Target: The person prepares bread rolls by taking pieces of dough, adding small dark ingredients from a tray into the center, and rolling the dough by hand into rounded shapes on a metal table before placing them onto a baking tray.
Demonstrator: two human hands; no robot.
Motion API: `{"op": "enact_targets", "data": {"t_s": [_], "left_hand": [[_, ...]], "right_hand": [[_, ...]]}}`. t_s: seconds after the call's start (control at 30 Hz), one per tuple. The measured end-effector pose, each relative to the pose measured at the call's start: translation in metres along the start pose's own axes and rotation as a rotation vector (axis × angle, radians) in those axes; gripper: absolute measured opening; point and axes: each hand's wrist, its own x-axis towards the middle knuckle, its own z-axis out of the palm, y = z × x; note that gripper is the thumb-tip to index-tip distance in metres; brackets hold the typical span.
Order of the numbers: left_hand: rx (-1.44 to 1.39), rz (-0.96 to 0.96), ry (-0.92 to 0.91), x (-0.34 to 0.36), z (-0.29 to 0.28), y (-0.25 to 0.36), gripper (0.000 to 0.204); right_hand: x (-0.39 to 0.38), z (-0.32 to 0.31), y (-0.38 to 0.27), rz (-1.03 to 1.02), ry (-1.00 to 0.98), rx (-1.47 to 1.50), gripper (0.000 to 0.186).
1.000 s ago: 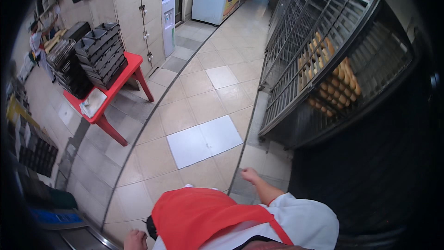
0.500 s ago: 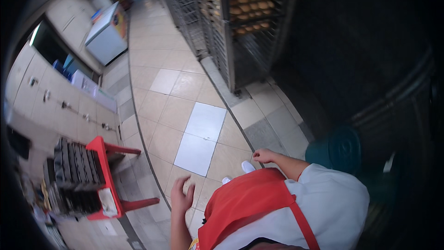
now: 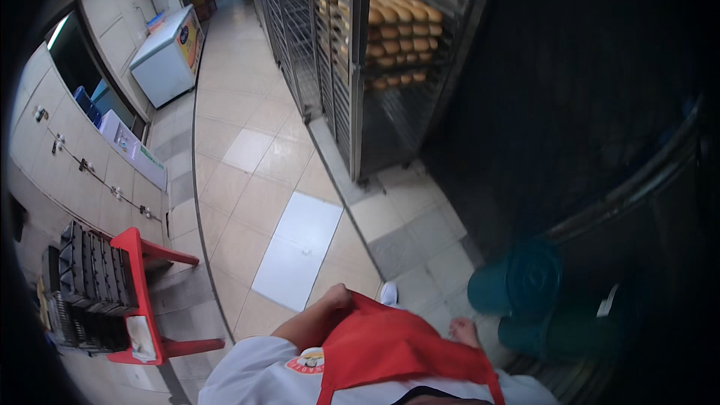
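My left hand (image 3: 336,297) grips the upper edge of my red apron (image 3: 390,341) and pulls it out in front of me. My right hand (image 3: 462,329) hangs just right of the apron with its fingers loosely apart and nothing visible in them. A white shoe (image 3: 388,294) shows beyond the apron on the tiled floor (image 3: 266,180). Two green lidded bins (image 3: 511,277) stand near my right hand.
At the left, stacked dark baking pans (image 3: 94,270) rest on a red table (image 3: 136,247), beside cabinets (image 3: 90,150), a water dispenser (image 3: 124,135) and a chest freezer (image 3: 157,71). Metal racks (image 3: 356,105), one holding bread rolls (image 3: 401,45), line the right side of the walkway.
My left hand has moved from low at the left to the apron, now gripped and lifted. My right hand has lowered. The view has turned, bringing the racks to the middle top.
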Motion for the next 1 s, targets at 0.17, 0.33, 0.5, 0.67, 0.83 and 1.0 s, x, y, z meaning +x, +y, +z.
{"op": "enact_targets", "data": {"t_s": [0.17, 0.33, 0.5, 0.67, 0.83, 1.0], "left_hand": [[-0.38, 0.447, 0.462, -0.02, -0.097, 0.151, 0.023], [-0.135, 1.06, -0.359, -0.107, -0.142, 0.289, 0.015], [-0.773, 1.076, -0.326, -0.105, -0.245, 0.325, 0.012], [-1.011, 1.196, -0.241, -0.015, -0.312, 0.379, 0.023], [-0.628, 0.929, -0.529, 0.05, -0.251, 0.481, 0.016], [-0.003, 1.164, -1.099, 0.057, -0.129, 0.546, 0.023]], "right_hand": [[0.049, 0.036, -0.126, -0.11, -0.398, 0.26, 0.065], [0.05, 0.045, -0.29, -0.537, -0.574, 0.087, 0.063], [-0.019, -0.024, -0.382, -0.672, -0.172, 1.171, 0.058], [-0.135, -0.07, -0.395, -1.109, -0.269, 1.416, 0.068], [-0.206, -0.03, -0.406, -1.364, -0.313, 1.227, 0.06], [-0.207, 0.009, -0.453, -1.604, 0.059, 1.018, 0.048]]}}
